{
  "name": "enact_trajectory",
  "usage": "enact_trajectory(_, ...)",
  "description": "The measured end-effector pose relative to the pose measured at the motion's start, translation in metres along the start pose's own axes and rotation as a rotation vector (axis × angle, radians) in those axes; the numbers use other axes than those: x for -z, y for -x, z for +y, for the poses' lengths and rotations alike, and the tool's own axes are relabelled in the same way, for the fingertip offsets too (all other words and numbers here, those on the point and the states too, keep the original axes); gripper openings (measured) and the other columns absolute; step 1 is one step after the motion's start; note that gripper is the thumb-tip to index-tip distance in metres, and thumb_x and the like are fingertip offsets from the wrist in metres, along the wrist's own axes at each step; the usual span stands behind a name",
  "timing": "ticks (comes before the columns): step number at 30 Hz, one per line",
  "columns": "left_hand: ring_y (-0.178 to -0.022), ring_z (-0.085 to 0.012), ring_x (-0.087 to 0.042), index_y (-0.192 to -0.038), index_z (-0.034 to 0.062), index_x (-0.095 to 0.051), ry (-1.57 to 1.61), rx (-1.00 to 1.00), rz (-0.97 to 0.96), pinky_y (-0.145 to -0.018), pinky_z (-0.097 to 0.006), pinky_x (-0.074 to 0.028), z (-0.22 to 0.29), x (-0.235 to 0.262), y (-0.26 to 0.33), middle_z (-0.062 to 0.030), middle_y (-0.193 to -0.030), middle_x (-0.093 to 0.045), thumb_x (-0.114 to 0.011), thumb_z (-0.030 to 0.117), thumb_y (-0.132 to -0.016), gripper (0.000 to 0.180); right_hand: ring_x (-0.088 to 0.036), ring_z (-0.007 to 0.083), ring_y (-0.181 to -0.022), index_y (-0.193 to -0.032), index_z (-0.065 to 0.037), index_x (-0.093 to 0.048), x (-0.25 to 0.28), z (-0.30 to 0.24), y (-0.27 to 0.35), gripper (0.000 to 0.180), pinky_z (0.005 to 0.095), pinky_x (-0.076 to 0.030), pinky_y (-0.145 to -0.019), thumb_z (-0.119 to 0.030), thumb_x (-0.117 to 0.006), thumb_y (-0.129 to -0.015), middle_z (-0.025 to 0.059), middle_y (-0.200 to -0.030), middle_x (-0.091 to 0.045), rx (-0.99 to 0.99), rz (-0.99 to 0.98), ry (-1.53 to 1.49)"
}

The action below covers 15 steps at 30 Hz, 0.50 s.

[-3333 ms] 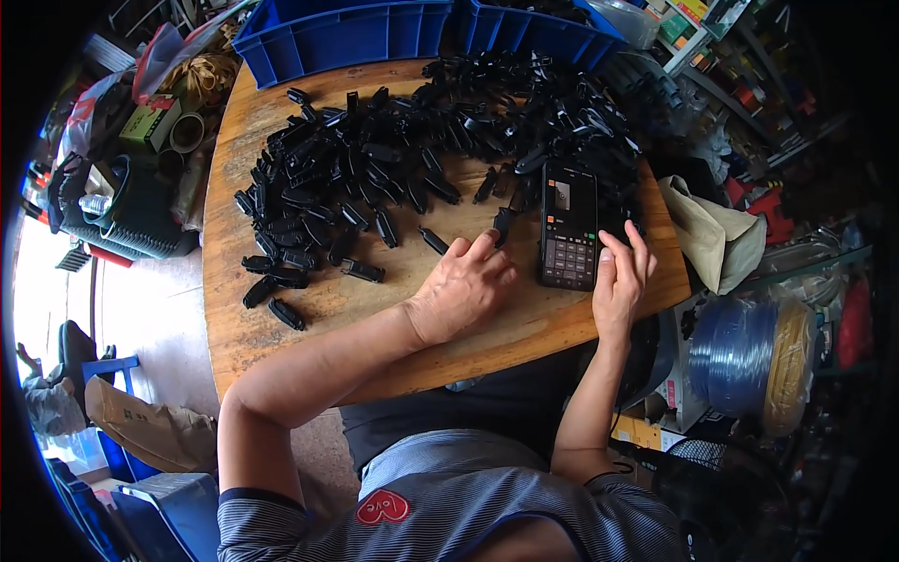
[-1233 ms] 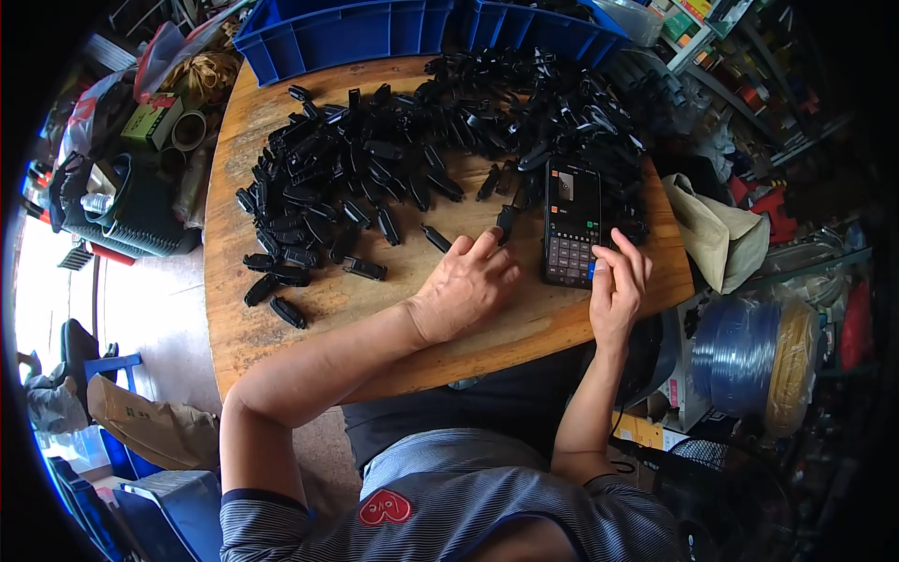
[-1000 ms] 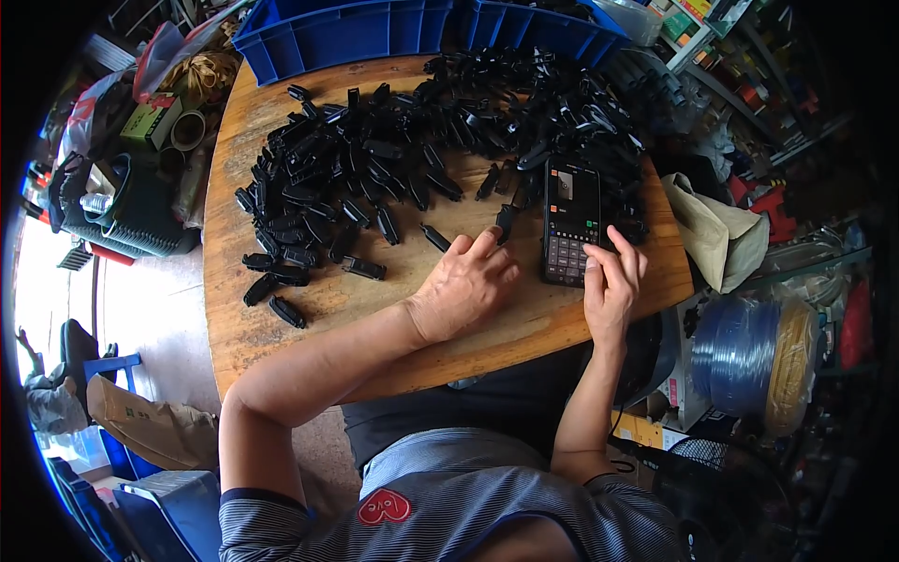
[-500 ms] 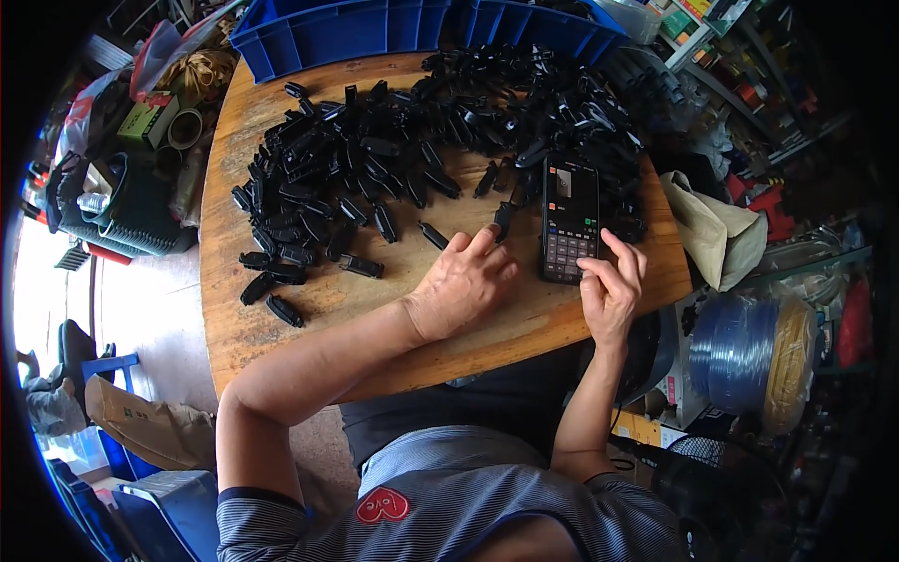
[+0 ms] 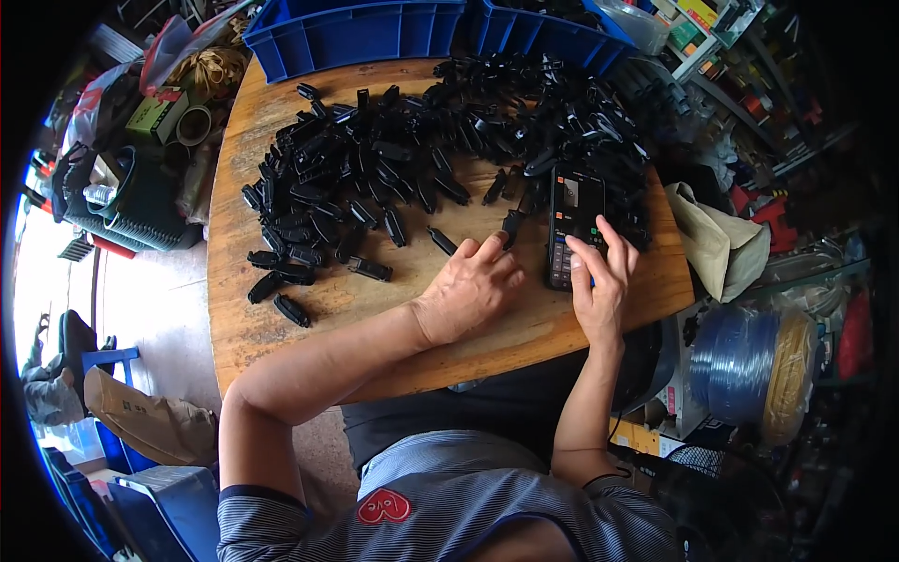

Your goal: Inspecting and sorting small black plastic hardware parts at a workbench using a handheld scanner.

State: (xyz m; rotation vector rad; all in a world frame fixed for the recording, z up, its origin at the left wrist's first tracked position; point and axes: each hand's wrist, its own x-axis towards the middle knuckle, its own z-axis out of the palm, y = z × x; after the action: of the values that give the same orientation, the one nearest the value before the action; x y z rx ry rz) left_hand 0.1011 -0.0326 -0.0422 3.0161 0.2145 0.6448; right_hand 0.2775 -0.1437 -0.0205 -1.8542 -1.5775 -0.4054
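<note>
right hand (image 5: 601, 279) loose, grasping nothing — and it's over the phone (image 5: 577, 208), toward the right edge of the tabletop (image 5: 332, 314)! left hand (image 5: 471, 288) half-curled by a black part (image 5: 512, 222) — whether gripping, can't tell.

right fingers (image 5: 583, 254) over phone (image 5: 582, 200), black parts (image 5: 393, 151) on wooden table (image 5: 251, 345)

keypad (image 5: 559, 266) part. hidden by R fingers (image 5: 611, 244), bins (image 5: 361, 49) cropped @ top; phone (image 5: 579, 199) txt too small

We are seeing a black phone (image 5: 576, 215) lying face-up, screen lit, partly beneath our right hand (image 5: 602, 281), and a small black part (image 5: 511, 223) lying just beyond our left hand (image 5: 473, 288).
</note>
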Motion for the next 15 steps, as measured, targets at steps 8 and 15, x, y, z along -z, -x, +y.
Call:
enact_trajectory(8, -0.115, -0.0281, -0.041, -0.098, 0.0055, -0.058, -0.003, 0.005, -0.005, -0.083, -0.036, -0.04, 0.0, 0.0, 0.0, -0.0081, -0.115, -0.051, -0.061, 0.021, -0.071, 0.031, -0.047, 0.0287, -0.105, -0.095, -0.008, -0.068, 0.001, 0.008, 0.003, 0.02, 0.0369, -0.037, -0.091, -0.005, -0.057, -0.079, 0.0117, -0.122, -0.053, -0.02, 0.091, -0.009)
enact_trajectory(15, -0.115, -0.0279, -0.038, -0.1, 0.0101, -0.059, -0.041, -0.01, 0.008, -0.081, -0.034, -0.037, -0.001, -0.003, 0.0, -0.0078, -0.106, -0.053, -0.056, 0.019, -0.073, 0.029, -0.05, 0.0242, -0.091, -0.089, -0.004, -0.068, 0.006, 0.015, 0.014, 0.017, 0.0336, -0.04, -0.081, -0.001, -0.055, -0.077, 0.0107, -0.115, -0.058, -0.067, 0.169, -0.073)
